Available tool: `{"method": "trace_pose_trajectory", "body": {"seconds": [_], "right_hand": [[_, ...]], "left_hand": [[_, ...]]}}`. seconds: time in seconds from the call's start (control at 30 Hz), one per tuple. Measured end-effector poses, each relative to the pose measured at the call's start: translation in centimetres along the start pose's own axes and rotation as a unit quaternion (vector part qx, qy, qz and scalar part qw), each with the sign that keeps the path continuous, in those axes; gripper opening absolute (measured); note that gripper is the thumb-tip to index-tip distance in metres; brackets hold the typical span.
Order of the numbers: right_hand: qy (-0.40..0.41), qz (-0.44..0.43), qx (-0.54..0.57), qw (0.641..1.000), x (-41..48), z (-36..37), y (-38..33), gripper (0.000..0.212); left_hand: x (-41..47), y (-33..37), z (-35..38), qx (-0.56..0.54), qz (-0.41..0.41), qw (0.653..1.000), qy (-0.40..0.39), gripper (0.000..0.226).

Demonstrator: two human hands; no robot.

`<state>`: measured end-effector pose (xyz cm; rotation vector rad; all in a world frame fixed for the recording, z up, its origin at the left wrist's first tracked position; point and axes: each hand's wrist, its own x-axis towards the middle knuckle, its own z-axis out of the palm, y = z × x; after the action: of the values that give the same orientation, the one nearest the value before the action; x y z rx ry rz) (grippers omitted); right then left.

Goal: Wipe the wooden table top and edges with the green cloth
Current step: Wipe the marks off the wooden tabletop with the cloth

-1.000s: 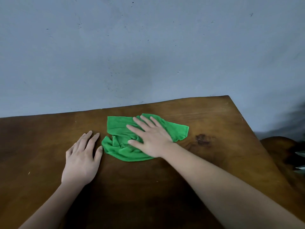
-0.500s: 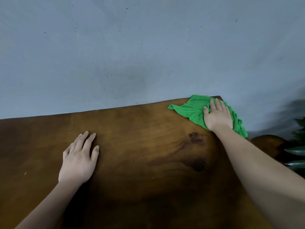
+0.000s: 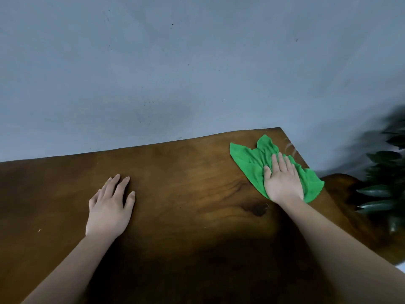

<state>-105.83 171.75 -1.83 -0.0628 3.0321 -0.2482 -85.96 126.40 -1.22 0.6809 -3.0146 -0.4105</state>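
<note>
Item, worktop [image 3: 186,172]: dark brown wood with open grain, one dark knot [image 3: 258,209] at eight o'clock of my right wrist, back edge against a blue-grey wall [image 3: 175,73]. Item, green cloth [image 3: 247,159]: crumpled, lying on the worktop at about two o'clock from where I stand, near the far right corner. Its outer flap reaches the right-hand edge, and I cannot tell whether it hangs over. I judge it lies there because that corner and edge are the part being wiped. Item, my right hand [image 3: 282,178]: laid flat on the cloth, palm down, fingers straight and close together pointing to twelve o'clock, thumb out toward ten. It grips nothing and only presses the cloth to the wood, so the fabric drags with the palm rather than sliding free. Item, my left hand [image 3: 109,207]: at about ten o'clock, well apart from the cloth, flat on bare wood, fingers loosely spread, holding nothing. I take it as a brace for the long reach across. Item, off the worktop at three o'clock: dark blurred leaves of a plant [image 3: 385,183], and a lower rounded wooden piece [image 3: 341,185] I cannot identify.
</note>
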Motion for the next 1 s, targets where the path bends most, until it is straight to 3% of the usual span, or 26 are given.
{"method": "trace_pose_trajectory", "body": {"seconds": [0.17,0.3,0.4,0.53,0.8,1.0], "right_hand": [[-0.001,-0.036,-0.025,0.999,-7.8,0.1,3.7,0.071],[-0.011,-0.058,-0.034,0.998,-8.5,0.2,5.3,0.073],[-0.017,-0.086,-0.021,0.996,-4.9,-0.2,5.5,0.08],[-0.034,-0.114,-0.009,0.993,2.3,-1.4,5.3,0.073],[-0.074,-0.115,0.051,0.989,14.2,-3.5,5.8,0.068],[-0.092,-0.123,0.148,0.977,15.1,-4.0,8.2,0.064]], "left_hand": [[-0.4,0.9,-0.9,-0.018,0.015,1.0,-0.006,0.07],[-1.4,3.8,-1.1,-0.024,0.045,0.999,-0.011,0.066],[-2.9,6.7,-0.7,-0.032,0.074,0.997,-0.014,0.066],[-6.0,10.5,0.0,-0.048,0.09,0.995,-0.014,0.064],[-12.5,18.6,1.9,-0.046,0.031,0.998,-0.018,0.061],[-16.2,25.0,3.5,-0.065,-0.002,0.998,-0.009,0.061]]}}
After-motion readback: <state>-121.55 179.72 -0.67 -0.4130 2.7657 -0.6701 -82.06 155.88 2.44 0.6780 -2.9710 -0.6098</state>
